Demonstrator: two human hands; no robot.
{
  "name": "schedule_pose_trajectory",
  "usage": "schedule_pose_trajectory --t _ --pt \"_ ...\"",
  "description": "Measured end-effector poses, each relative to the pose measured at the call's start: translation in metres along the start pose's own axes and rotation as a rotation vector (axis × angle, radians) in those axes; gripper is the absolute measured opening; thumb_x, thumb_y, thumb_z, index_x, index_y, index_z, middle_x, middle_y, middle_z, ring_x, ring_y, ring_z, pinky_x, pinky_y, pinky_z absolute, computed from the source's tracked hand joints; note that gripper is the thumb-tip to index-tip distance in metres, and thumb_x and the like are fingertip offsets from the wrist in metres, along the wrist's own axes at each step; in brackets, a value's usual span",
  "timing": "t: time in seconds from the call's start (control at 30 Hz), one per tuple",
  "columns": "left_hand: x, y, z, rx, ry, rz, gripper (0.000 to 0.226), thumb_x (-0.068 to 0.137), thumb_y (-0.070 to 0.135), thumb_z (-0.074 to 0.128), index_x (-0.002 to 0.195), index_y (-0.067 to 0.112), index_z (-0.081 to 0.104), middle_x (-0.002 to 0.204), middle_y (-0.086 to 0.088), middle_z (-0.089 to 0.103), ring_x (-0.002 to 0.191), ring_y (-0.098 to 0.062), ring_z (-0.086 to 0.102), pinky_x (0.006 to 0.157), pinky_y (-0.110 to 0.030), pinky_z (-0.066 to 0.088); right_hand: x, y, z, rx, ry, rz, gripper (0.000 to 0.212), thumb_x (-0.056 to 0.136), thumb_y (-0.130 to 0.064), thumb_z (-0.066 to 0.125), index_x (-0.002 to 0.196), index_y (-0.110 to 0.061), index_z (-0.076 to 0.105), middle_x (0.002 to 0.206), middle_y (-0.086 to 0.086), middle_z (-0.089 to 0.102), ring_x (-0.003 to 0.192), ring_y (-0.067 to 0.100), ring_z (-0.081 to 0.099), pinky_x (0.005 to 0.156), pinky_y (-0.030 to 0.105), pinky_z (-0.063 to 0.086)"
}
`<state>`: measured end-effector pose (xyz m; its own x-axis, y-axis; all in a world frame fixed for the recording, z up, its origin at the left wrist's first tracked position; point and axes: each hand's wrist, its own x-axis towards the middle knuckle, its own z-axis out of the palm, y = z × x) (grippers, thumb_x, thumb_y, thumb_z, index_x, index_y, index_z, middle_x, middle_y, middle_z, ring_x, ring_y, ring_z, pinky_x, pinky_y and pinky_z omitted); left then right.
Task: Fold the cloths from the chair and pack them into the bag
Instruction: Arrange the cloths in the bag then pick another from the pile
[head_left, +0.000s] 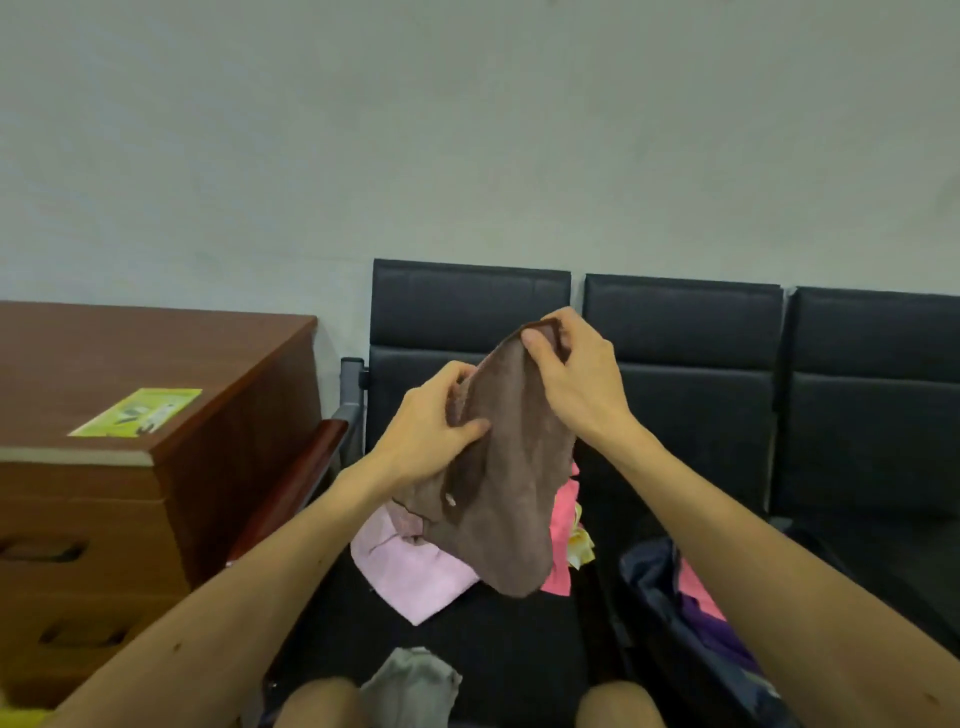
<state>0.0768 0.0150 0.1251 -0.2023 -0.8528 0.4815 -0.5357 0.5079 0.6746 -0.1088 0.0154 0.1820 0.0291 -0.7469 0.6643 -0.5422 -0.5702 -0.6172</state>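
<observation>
Brown cloth (511, 499) held up over the chair (467, 639), hanging limp. Right hand (566, 364) pinches its top corner; left hand (431, 421) grips an edge lower down. Below: pink cloth (410, 577), grey cloth (415, 680) (near edge). Bag (670, 608) on the next seat, 2 coloured cloths inside.

Both hands (498, 395) pinching brown cloth (511, 499) above black chair (467, 639), cloths beneath

Fuzzy brown cloth (511, 499); glossy wooden cabinet (156, 353).
</observation>
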Motion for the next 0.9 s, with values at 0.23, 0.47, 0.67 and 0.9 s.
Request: schedule_pose_trajectory --t 0.23,0.47,0.67,0.9 --pt "-0.012 0.006 -0.026 0.083 -0.389 -0.124 0.033 0.082 0.001 0.060 0.107 0.021 0.064 0.104 0.004 0.072 0.096 -0.016 0.069 0.086 -0.037 0.058 -0.011 -0.021 -0.022 -0.052 -0.159 -0.061 0.020 0.100 -0.037 0.051 0.087 -0.024 0.056 0.078 -0.011 0.060 0.071 0.004 0.056 0.065 0.019 0.042" --pt "-0.044 -0.025 -0.051 0.109 -0.740 -0.327 0.023 0.080 0.005 0.059 0.101 -0.005 0.064 0.099 -0.024 0.067 0.098 -0.041 0.066 0.078 -0.039 0.053 -0.057 -0.009 -0.044 0.090 -0.318 0.010 0.017 0.099 -0.025 0.057 0.083 -0.023 0.063 0.068 -0.018 0.065 0.062 -0.002 0.061 0.057 0.010 0.042" --pt "-0.075 -0.047 -0.049 0.037 -0.680 -0.402 0.014 0.098 0.014 0.059 0.104 0.016 0.072 0.100 0.001 0.075 0.096 -0.015 0.071 0.091 -0.035 0.056 -0.101 0.045 -0.041 0.205 -0.102 0.269 0.015 0.099 -0.022 0.055 0.094 -0.015 0.067 0.085 -0.001 0.070 0.075 0.004 0.067 0.064 0.017 0.053" --pt "-0.095 -0.047 -0.037 -0.510 -0.176 -0.530 0.029 0.086 0.030 0.061 0.092 0.004 0.069 0.086 -0.002 0.070 0.080 -0.012 0.067 0.074 -0.027 0.053 -0.139 0.100 -0.032 0.253 0.055 0.427 0.019 0.098 -0.021 0.059 0.087 -0.008 0.068 0.078 0.007 0.068 0.069 0.012 0.060 0.060 0.023 0.047"
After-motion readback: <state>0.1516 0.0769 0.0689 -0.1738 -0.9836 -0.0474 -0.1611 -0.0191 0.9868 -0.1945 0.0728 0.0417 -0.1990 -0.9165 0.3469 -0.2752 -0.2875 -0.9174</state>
